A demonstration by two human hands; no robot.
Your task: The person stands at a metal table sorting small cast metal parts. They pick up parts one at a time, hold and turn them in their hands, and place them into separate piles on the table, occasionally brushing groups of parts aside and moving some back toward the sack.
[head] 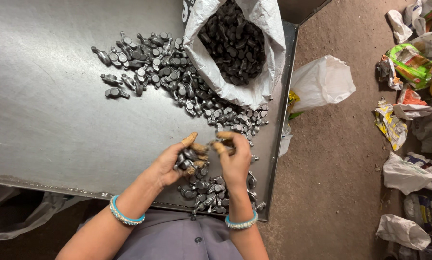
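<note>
Left hand (175, 161) cupping metal parts (189, 161) | right hand (233, 156) pinching one part | near worktop (47, 120) front-right edge | open room leftward

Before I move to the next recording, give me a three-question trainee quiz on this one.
1. True or false: the left hand holds several small dark metal parts.
2. Where does the white sack full of dark parts lie? A) on the dirt floor B) on the metal table, at its far right end C) on the person's lap
3. Fill in: each wrist bears a light blue ____.

Key: 1 true. 2 B. 3 bangle. The right hand pinches a part at its fingertips, over a small pile at the near table edge.
</note>
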